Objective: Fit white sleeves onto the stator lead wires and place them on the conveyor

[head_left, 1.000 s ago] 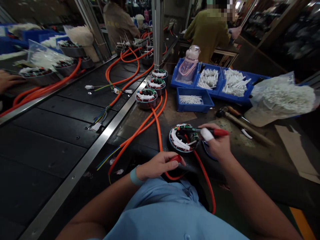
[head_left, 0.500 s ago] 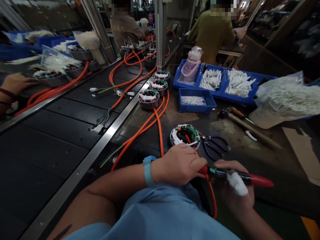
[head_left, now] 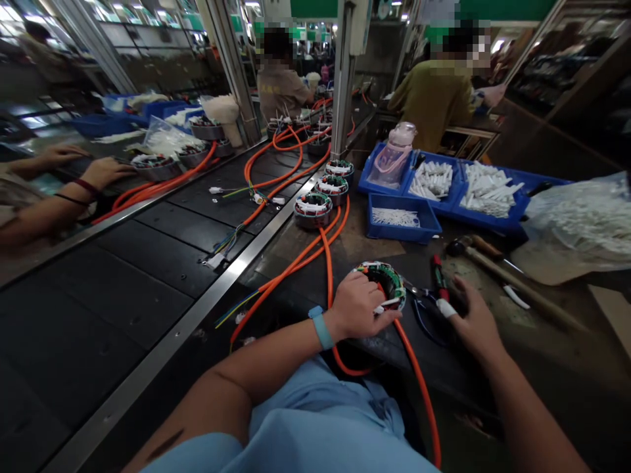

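My left hand (head_left: 362, 305) grips the near left rim of a ring-shaped motor stator (head_left: 394, 279), fingers curled over its edge. Green, white and black wiring shows in the ring, and a thick orange cable (head_left: 419, 374) runs from it toward my lap. My right hand (head_left: 476, 322) is spread over the bench, its thumb wrapped in white tape. Just beyond that thumb lies a black marker (head_left: 440, 279) with red ends. Pliers with dark blue handles (head_left: 422, 318) lie between the stator and my right hand, partly hidden by it.
Several stators (head_left: 314, 207) with orange cables stand by the metal rail (head_left: 217, 276). Behind are a small blue tray (head_left: 428, 226) of white ties and blue bins (head_left: 458, 203) of white sleeves. A hammer (head_left: 522, 282) lies right. A co-worker's hands (head_left: 106, 172) are across the conveyor (head_left: 148, 263).
The marker has gone from between my hands to the bench, and my right hand has let go of it. My left hand has moved onto the stator. The view has tilted up.
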{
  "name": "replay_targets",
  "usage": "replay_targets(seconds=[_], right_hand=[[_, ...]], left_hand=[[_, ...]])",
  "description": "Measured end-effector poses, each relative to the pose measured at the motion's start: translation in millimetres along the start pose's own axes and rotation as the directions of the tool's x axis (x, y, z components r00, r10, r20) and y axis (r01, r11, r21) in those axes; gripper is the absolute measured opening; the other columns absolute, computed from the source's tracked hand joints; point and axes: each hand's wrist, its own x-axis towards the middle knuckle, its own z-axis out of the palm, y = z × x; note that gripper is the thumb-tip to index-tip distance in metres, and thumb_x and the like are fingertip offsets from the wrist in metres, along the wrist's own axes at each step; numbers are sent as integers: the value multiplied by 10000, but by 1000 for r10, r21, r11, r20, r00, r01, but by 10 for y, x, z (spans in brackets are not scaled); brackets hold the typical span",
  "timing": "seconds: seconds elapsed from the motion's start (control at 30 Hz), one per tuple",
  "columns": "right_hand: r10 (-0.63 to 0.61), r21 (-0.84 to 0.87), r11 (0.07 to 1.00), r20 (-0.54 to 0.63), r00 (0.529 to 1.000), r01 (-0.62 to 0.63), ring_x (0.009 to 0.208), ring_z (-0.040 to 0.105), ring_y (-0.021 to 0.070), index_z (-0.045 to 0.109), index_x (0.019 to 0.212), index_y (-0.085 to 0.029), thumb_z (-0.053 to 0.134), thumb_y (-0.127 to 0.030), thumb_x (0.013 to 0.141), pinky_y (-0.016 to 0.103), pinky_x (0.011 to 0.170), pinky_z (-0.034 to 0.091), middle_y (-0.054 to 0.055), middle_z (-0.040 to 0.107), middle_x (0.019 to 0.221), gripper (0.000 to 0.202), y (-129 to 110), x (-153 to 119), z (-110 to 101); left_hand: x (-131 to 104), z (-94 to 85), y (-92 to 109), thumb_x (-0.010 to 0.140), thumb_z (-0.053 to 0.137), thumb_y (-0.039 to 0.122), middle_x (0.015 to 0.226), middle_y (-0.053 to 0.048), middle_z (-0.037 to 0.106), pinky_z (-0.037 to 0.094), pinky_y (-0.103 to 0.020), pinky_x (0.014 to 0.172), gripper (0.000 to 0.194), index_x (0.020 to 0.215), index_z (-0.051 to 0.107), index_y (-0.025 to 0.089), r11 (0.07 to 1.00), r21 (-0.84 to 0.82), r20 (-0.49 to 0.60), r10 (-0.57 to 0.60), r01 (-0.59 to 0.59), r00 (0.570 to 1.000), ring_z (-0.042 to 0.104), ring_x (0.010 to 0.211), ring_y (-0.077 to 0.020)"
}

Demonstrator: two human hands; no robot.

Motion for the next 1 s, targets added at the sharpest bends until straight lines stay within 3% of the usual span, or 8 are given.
replay_targets(seconds=[0.23, 0.4, 0.47, 0.53, 0.57, 0.67, 0.83, 1.0], right_hand=[[60, -123, 990, -72, 996, -68, 1146, 522, 287, 467, 1291, -117, 439, -461, 794, 441, 987, 413, 161, 536, 1261, 605, 202, -71, 200], [113, -116, 986, -61, 992, -120, 1094, 554, 289, 492, 1261, -145, 439, -453, 784, 448, 933, 453, 143, 557, 1244, 571, 245, -82, 173], [124, -126, 983, -55, 991, -130, 1049, 578, 288, 496, 1256, -152, 435, -454, 780, 447, 900, 473, 141, 559, 1244, 566, 276, -85, 178], [120, -143, 982, -48, 992, -126, 1012, 594, 286, 502, 1247, -157, 433, -460, 778, 444, 875, 487, 138, 573, 1221, 562, 300, -88, 190], [115, -155, 981, -46, 992, -121, 1009, 595, 287, 505, 1242, -159, 430, -460, 780, 444, 871, 489, 137, 581, 1207, 557, 307, -89, 197], [96, -199, 975, -42, 994, -103, 1046, 580, 296, 512, 1229, -162, 415, -436, 780, 451, 885, 482, 130, 591, 1188, 535, 313, -85, 218], [38, -227, 973, -33, 999, -45, 1082, 560, 292, 529, 1182, -165, 400, -393, 774, 450, 923, 466, 124, 589, 1181, 485, 328, -58, 250], [-25, -220, 975, -67, 997, 9, 1061, 567, 295, 547, 1134, -161, 391, -374, 782, 469, 917, 465, 135, 599, 1138, 440, 316, -68, 237]], left_hand=[[31, -101, -239, 875, 81, 664, 570, -64, 575, 412, -347, 755, 771, 518, 559, 177, 771, -565, -149, -445, 294, 883, 520, 617, -158], [-71, -460, -528, 760, 223, 810, 499, -28, 539, 400, -272, 526, 768, 533, 559, 159, 217, -883, -31, -911, 415, 411, 496, 492, -136], [-93, -679, -736, 767, 228, 802, 518, -33, 557, 403, -269, 533, 766, 537, 576, 161, 327, -851, -186, -919, 410, 348, 507, 500, -136], [-94, -890, -1004, 853, 120, 704, 544, -50, 570, 418, -280, 589, 777, 519, 574, 169, 609, -645, -432, -789, 461, 437, 535, 550, -146], [-95, -973, -1150, 891, 86, 634, 572, -59, 580, 424, -291, 632, 766, 528, 577, 172, 751, -449, -504, -661, 485, 556, 551, 594, -155], [-153, -1087, -1540, 908, 210, 543, 597, -69, 560, 413, -327, 695, 621, 523, 537, 183, 900, 104, -464, -333, 424, 821, 528, 648, -174], [-377, -1016, -1816, 915, 263, 418, 586, -56, 500, 409, -332, 705, 501, 532, 495, 192, 908, 241, -377, -238, 343, 895, 498, 673, -179], [-328, -1067, -1696, 913, 359, 320, 834, -84, 621, 401, -376, 806, 330, 846, 631, 147, 908, 288, -400, -173, 303, 900, 544, 838, -214]])
